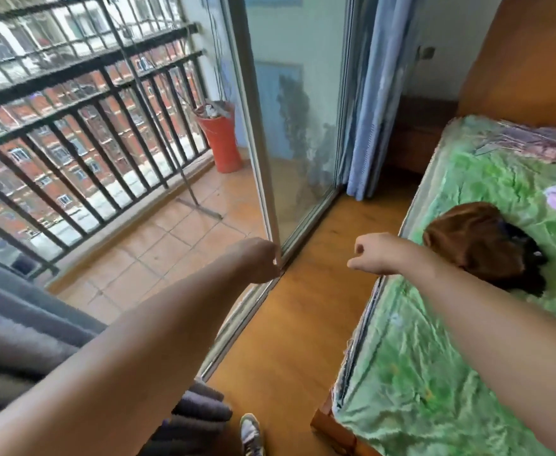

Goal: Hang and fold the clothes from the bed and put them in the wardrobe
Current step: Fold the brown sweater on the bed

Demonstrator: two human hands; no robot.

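Hovering nr clothes [480,245] — R hand [377,255]

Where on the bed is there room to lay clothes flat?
Nearest you, the green sheet is bare between the clothes pile and the bed's near corner. Beyond the pile, toward the headboard, too. Crowded only at the pile.

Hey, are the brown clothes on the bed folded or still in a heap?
In a heap. The brown clothes lie bunched and rumpled on the bed, a dark garment at their side; no flat folds show.
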